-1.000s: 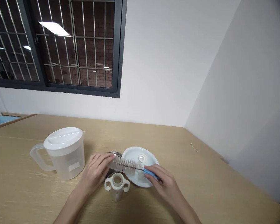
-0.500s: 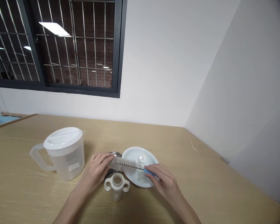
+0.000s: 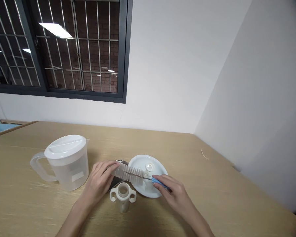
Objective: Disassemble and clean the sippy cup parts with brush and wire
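A bottle brush (image 3: 133, 173) with clear-white bristles on a twisted wire lies level between my two hands. Its blue handle (image 3: 160, 181) is pinched between the thumb and fingers of my right hand (image 3: 174, 191). The fingers of my left hand (image 3: 98, 177) close around the far end of the bristles. Just below the brush stands an open baby bottle (image 3: 123, 197) with two curved white handles. Behind the brush is a white plate (image 3: 143, 158), bearing a bottle nipple with a ring (image 3: 150, 167) and a clear piece partly hidden by the bristles.
A lidded translucent pitcher (image 3: 72, 164) stands left of my left hand. A metal bowl (image 3: 122, 162) with a dark inside is partly covered by my left hand and the brush. A thin pale strand (image 3: 204, 154) lies on the wooden table (image 3: 227, 197) at right. A barred window is behind.
Both hands keep their grip on the brush, with only slight shifts. The whole view has moved a little, so everything sits slightly further left. The bottle, plate and pitcher stay in place.
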Demonstrator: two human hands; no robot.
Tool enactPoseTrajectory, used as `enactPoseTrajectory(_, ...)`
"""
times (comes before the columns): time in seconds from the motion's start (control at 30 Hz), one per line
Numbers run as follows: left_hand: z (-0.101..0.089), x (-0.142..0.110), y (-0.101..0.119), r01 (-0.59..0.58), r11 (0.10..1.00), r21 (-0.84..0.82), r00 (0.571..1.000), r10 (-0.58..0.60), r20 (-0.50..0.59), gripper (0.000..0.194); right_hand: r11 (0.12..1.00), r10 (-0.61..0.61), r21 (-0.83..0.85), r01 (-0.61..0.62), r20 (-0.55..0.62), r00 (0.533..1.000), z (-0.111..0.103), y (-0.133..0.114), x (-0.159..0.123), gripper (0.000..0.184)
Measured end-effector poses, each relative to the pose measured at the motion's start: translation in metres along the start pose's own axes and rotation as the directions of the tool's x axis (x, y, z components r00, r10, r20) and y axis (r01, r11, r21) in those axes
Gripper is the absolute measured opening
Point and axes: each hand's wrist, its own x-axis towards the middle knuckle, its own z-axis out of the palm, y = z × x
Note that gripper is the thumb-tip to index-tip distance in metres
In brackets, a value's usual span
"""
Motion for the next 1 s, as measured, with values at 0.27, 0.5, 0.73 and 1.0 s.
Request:
enactPoseTrajectory(0.27, 0.004, -0.001, 0.008, -0.004, 0.999, -0.053, 0.999, 0.006, 0.037, 0.037, 0.999, -0.043, -0.027, 0.042, -0.016, 0.999, 0.009, 0.003, -0.003, 0.018)
enactPoseTrajectory(0.5, 0.003, -0.002, -0.006, 0.008, 1.0, -0.026, 0.996, -0.006, 0.09, 0.039, 0.991, -0.119, -0.074, 0.114, -0.061, 0.991, 0.006, 0.005, 0.002, 0.019)
enactPoseTrajectory(0.73, 0.005, -0.005, -0.012, 0.07, 0.998, 0.0, 0.985, -0.069, 0.16, 0.044, 0.991, -0.107, -0.084, 0.102, -0.06, 0.992, 0.001, 0.013, 0.0, 0.022)
enactPoseTrajectory(1.0, 0.003, -0.008, -0.021, 0.186, 0.982, 0.031, 0.956, -0.188, 0.226, 0.041, 0.995, -0.053, -0.086, 0.051, -0.022, 0.998, 0.0, 0.019, -0.001, 0.02)
